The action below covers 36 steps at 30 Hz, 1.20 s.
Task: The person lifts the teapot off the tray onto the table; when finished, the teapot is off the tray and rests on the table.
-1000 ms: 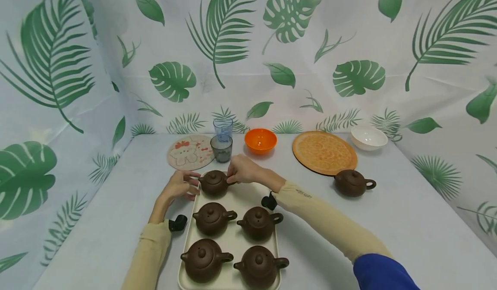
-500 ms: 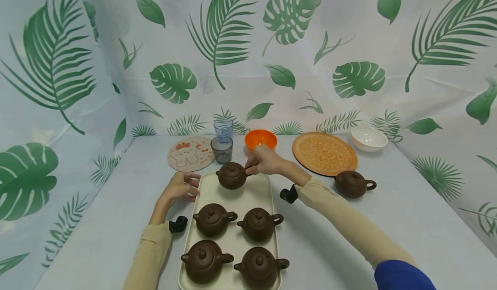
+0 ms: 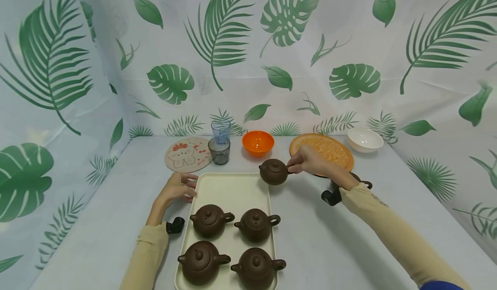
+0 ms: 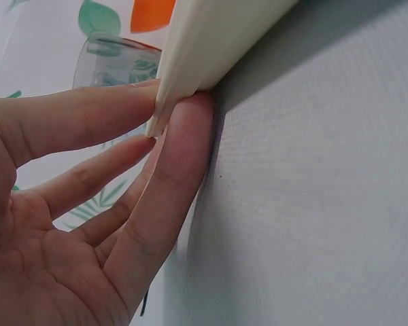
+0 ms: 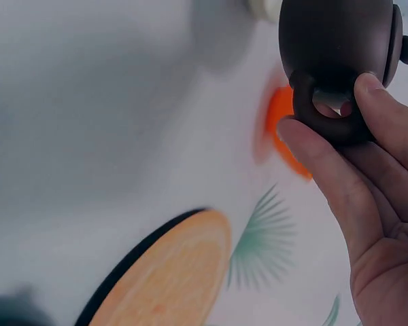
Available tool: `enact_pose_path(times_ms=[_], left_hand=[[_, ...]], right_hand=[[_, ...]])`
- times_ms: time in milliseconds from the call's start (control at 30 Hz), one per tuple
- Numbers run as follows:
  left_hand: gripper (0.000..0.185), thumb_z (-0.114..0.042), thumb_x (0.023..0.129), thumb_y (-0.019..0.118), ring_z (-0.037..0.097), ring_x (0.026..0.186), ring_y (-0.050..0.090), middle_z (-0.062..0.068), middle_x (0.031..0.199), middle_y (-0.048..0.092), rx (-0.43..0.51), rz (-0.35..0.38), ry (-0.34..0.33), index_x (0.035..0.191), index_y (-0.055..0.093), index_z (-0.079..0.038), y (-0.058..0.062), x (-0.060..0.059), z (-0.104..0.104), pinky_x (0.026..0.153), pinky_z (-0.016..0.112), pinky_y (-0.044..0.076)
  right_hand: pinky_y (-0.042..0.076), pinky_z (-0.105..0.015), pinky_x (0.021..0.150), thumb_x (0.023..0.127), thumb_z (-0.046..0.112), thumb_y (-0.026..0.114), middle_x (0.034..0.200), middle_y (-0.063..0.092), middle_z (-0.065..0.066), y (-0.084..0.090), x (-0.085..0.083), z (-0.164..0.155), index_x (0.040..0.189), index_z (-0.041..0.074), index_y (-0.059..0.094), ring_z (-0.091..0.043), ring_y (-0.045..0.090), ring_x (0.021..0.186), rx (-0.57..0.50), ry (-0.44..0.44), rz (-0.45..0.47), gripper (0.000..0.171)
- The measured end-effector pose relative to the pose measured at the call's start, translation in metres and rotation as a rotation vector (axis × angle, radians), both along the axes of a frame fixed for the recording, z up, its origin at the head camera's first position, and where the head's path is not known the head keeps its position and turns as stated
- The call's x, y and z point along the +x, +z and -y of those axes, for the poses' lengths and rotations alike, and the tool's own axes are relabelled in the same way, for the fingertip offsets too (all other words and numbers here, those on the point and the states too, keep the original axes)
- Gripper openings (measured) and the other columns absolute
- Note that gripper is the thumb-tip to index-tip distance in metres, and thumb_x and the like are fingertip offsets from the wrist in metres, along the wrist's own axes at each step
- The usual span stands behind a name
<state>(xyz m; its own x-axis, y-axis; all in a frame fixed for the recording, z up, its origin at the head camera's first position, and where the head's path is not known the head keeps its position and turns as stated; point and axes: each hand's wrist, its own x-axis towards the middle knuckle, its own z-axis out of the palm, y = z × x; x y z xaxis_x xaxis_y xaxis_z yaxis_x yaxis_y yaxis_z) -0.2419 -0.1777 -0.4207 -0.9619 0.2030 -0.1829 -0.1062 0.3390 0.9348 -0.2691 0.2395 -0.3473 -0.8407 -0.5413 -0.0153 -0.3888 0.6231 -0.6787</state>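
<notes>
Right hand: the right hand has the lifted teapot by its handle, just right of centre in the head view.
Right fingers: curled in, the fingers pinching the loop handle with the thumb on the other side of it; the wrist view shows the loop caught between them, nothing else in the grip.
Lifted teapot: dark brown clay, lid on, roughly upright, spout pointing left; it hangs in the air just off the far right corner of the cream tray, over the tabletop.
Right arm: stretched forward from the lower right of the frame, beige sleeve, wrist over the near edge of the orange round mat, partly hiding another brown teapot behind it.
Left hand: the left hand sits at the tray's far left corner, left of centre.
Left fingers: nearly straight, lightly spread; the fingers press against the tray's rim and slip under its edge, gripping nothing.
Left arm: forearm low along the tabletop, running to the bottom edge.
On the tray: four brown teapots in two rows at the near end; the far end bare.
Back row: cartoon coaster, two glass tumblers, orange bowl, white bowl.
</notes>
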Motion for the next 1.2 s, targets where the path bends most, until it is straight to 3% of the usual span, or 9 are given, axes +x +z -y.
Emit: enact_pose_path(times_ms=[267,800,1200], left_hand=[[0.058,0.013,0.071,0.067,0.019,0.067,0.064,0.028,0.103,0.059,0.005,0.005,-0.002,0.127,0.051,0.014,0.001,0.0,-0.001,0.061,0.036,0.061],[0.057,0.016,0.068,0.068,0.021,0.067,0.065,0.027,0.102,0.06,-0.011,-0.011,0.032,0.123,0.054,0.014,-0.002,0.0,-0.002,0.06,0.036,0.061],[0.056,0.016,0.068,0.067,0.021,0.068,0.064,0.027,0.102,0.061,-0.024,-0.02,0.031,0.122,0.055,0.014,-0.001,0.0,-0.002,0.06,0.035,0.061]], right_hand=[[0.059,-0.027,0.062,0.082,-0.001,0.07,0.079,0.073,-0.013,-0.008,0.007,-0.028,0.093,-0.009,0.073,-0.02,0.07,0.072,0.044,-0.001,-0.045,0.014],[0.057,-0.022,0.058,0.08,-0.004,0.071,0.078,0.073,-0.013,-0.028,0.008,-0.05,0.093,-0.009,0.073,-0.017,0.07,0.068,0.044,-0.01,-0.043,0.014],[0.059,-0.024,0.061,0.081,-0.003,0.071,0.08,0.073,-0.014,-0.028,0.006,-0.051,0.093,-0.009,0.073,-0.017,0.07,0.07,0.055,0.002,-0.035,0.014]])
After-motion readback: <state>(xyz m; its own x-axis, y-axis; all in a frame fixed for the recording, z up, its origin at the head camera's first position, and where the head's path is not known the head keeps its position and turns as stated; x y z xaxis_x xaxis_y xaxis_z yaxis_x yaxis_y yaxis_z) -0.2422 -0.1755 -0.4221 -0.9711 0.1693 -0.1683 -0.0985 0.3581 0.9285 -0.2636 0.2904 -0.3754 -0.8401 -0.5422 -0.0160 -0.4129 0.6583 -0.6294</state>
